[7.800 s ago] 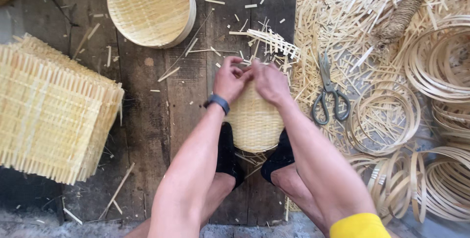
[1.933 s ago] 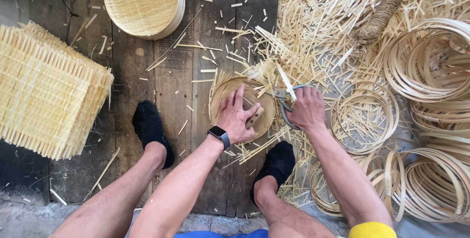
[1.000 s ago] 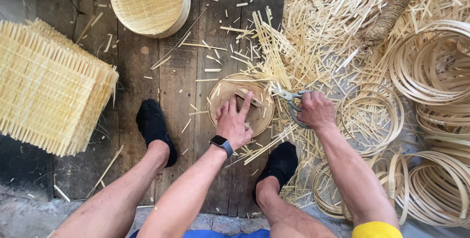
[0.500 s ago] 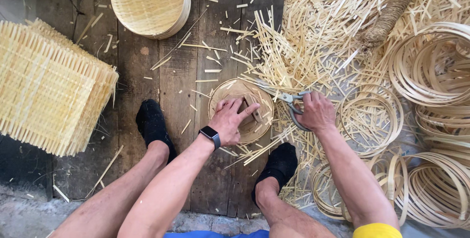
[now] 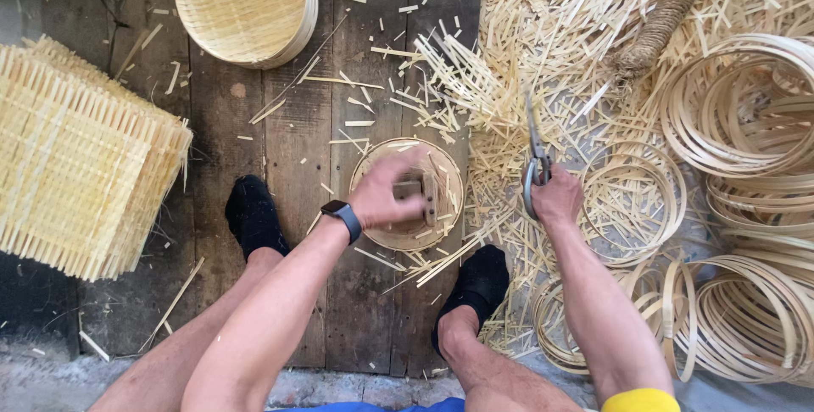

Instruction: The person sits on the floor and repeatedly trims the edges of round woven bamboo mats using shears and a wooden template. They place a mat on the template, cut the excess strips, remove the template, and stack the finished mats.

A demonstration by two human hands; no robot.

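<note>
My left hand (image 5: 386, 196), with a dark watch on its wrist, rests on a round woven bamboo disc in a hoop (image 5: 445, 208) that lies on the wooden floor between my two black-socked feet; its fingers are blurred over the disc's middle. My right hand (image 5: 555, 194) grips grey metal scissors (image 5: 534, 153) by the handles, blades closed and pointing away from me, over the litter of cut bamboo strips (image 5: 526, 30) to the right of the disc.
A stack of finished round woven discs (image 5: 246, 5) sits at the top left. A pile of square woven bamboo mats (image 5: 76, 158) lies at the left. Several bamboo hoops (image 5: 746, 107) are heaped at the right, with a coil of rope (image 5: 661, 13) above them.
My right hand has drawn the scissors away from the disc's edge to the right, blades now pointing up. My left hand has shifted onto the disc's middle.
</note>
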